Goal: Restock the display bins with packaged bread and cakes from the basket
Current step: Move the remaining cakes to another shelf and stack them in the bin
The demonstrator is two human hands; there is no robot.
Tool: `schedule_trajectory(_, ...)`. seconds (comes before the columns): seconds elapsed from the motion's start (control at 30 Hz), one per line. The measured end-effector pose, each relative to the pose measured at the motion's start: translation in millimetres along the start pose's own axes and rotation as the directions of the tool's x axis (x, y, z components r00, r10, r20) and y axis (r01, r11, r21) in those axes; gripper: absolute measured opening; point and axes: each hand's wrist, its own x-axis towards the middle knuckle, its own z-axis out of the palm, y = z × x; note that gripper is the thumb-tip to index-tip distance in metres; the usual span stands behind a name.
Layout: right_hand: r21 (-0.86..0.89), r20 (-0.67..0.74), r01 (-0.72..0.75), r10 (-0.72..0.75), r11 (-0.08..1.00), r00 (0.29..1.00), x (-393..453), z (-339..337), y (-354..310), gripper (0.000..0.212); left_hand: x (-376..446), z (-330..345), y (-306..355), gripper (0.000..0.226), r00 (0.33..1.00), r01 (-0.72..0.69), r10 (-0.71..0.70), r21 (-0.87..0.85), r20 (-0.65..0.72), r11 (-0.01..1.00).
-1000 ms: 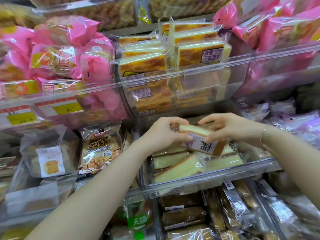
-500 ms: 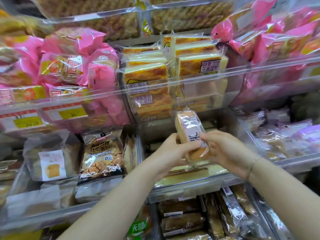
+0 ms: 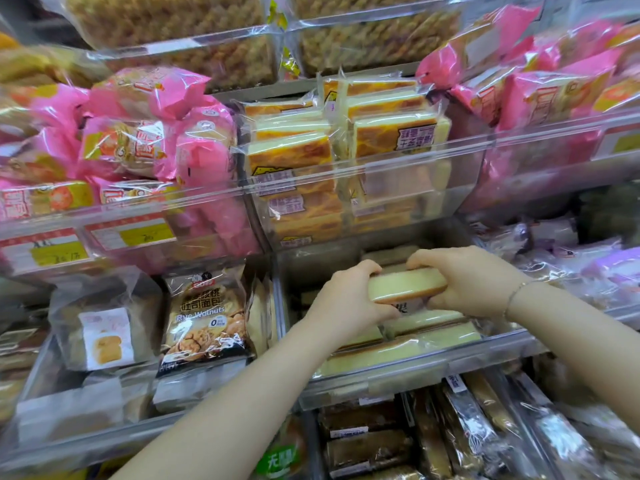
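Note:
A wrapped slice of pale yellow cake (image 3: 407,285) with a brown crust lies flat between my hands, pale side toward me. My left hand (image 3: 346,303) grips its left end and my right hand (image 3: 464,282) grips its right end. Both hands hold it inside the clear middle bin (image 3: 398,372), just above several similar wrapped cake slices (image 3: 426,336) lying in rows. The basket is out of view.
Left of that bin stand a rye walnut bread bag (image 3: 207,317) and a clear bread bag (image 3: 104,327). The shelf above holds striped yellow cakes (image 3: 346,150) flanked by pink bread packs (image 3: 138,140). Dark cake bars (image 3: 367,441) fill the bin below; purple packs (image 3: 571,261) sit at right.
The cake stood upright with its labelled brown face toward me half a second ago. My hands have since tipped it flat and lowered it toward the slices in the bin.

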Motion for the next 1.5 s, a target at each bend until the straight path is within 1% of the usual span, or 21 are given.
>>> schedule_trajectory(0.07, -0.016, 0.058, -0.061, 0.061, 0.998, 0.996, 5, 10, 8, 0.048, 7, 11, -3, 0.066, 0.999, 0.038, -0.039, 0.045, 0.023, 0.998)
schedule_trajectory(0.17, -0.121, 0.106, -0.061, 0.074, 0.991, 0.992, 12, 32, 20, 0.051, 17, 24, -9, 0.067, 0.99, 0.105, -0.11, 0.062, 0.092, 0.993)
schedule_trajectory(0.23, -0.202, 0.07, -0.062, 0.078, 0.977, 0.994, 15, 42, 27, 0.053, 24, 30, -10, 0.068, 0.988, 0.147, -0.149, 0.035, 0.047, 0.988)
schedule_trajectory(0.33, -0.366, -0.032, -0.058, 0.05, 0.929, 0.998, 19, 46, 32, 0.052, 30, 38, -8, 0.072, 0.984, 0.175, -0.171, 0.09, -0.05, 0.981)
schedule_trajectory(0.43, -0.378, -0.057, -0.078, 0.06, 0.923, 0.997, 23, 48, 30, 0.046, 34, 44, -11, 0.073, 0.984, 0.18, -0.178, 0.087, -0.029, 0.98)
schedule_trajectory(0.6, -0.238, 0.033, -0.175, 0.187, 0.955, 0.982, 24, 51, 26, 0.048, 29, 38, -19, 0.069, 0.965, 0.25, -0.235, -0.152, 0.115, 0.956)
schedule_trajectory(0.67, -0.129, 0.094, -0.194, 0.207, 0.972, 0.974, 20, 45, 27, 0.05, 21, 23, -18, 0.066, 0.951, 0.274, -0.257, -0.083, 0.172, 0.958)
schedule_trajectory(0.7, -0.04, 0.08, -0.205, 0.208, 0.978, 0.975, 16, 41, 26, 0.05, 16, 12, -18, 0.061, 0.948, 0.256, -0.25, -0.007, 0.197, 0.967)
schedule_trajectory(0.77, 0.168, -0.06, -0.19, 0.202, 0.967, 0.977, 7, 33, 22, 0.039, 6, -13, -18, 0.047, 0.929, 0.17, -0.194, 0.103, 0.315, 0.98)
schedule_trajectory(0.8, 0.283, -0.084, -0.173, 0.204, 0.943, 0.975, 3, 29, 19, 0.03, 0, -27, -17, 0.043, 0.898, 0.115, -0.156, 0.122, 0.411, 0.986)
schedule_trajectory(0.83, 0.398, -0.016, -0.178, 0.201, 0.9, 0.98, 0, 25, 15, 0.024, -7, -37, -14, 0.042, 0.852, 0.066, -0.127, 0.136, 0.508, 0.989)
schedule_trajectory(0.87, 0.489, 0.141, -0.209, 0.16, 0.847, 0.977, -4, 23, 8, 0.022, -13, -43, -11, 0.044, 0.806, 0.026, -0.118, 0.165, 0.58, 0.986)
schedule_trajectory(0.93, 0.459, 0.454, -0.254, 0.021, 0.851, 0.891, -8, 26, -6, 0.026, -22, -40, -5, 0.048, 0.764, -0.054, -0.137, 0.274, 0.63, 0.96)
schedule_trajectory(0.97, 0.407, 0.512, -0.22, -0.022, 0.887, 0.859, -8, 30, -11, 0.028, -25, -34, -4, 0.048, 0.767, -0.082, -0.143, 0.317, 0.625, 0.945)
schedule_trajectory(1.03, 0.354, 0.489, -0.154, -0.043, 0.923, 0.871, -4, 39, -18, 0.023, -32, -21, -3, 0.045, 0.808, -0.073, -0.136, 0.326, 0.573, 0.943)
schedule_trajectory(1.13, 0.458, 0.424, -0.211, -0.004, 0.864, 0.906, 0, 44, -25, 0.014, -35, -16, -15, 0.031, 0.888, 0.018, -0.111, 0.207, 0.446, 0.978)
schedule_trajectory(1.23, 0.699, 0.296, -0.294, 0.111, 0.652, 0.949, -1, 27, -22, 0.006, -32, -26, -24, 0.023, 0.961, 0.116, -0.087, -0.098, 0.263, 0.988)
schedule_trajectory(1.3, 0.827, 0.216, -0.293, 0.211, 0.479, 0.953, -2, 11, -13, 0.009, -28, -38, -22, 0.023, 0.983, 0.153, -0.101, -0.379, 0.154, 0.913)
schedule_trajectory(1.37, 0.898, 0.196, -0.278, 0.256, 0.342, 0.947, -3, 0, -9, 0.013, -25, -50, -19, 0.031, 0.975, 0.194, -0.085, -0.59, 0.207, 0.784)
schedule_trajectory(1.4, 0.908, 0.194, -0.281, 0.281, 0.312, 0.94, -3, -4, -10, 0.015, -25, -53, -18, 0.037, 0.965, 0.211, -0.056, -0.634, 0.255, 0.744)
schedule_trajectory(1.5, 0.895, 0.269, -0.363, 0.335, 0.26, 0.903, -5, -7, -10, 0.017, -24, -52, -17, 0.047, 0.954, 0.212, -0.031, -0.596, 0.299, 0.775)
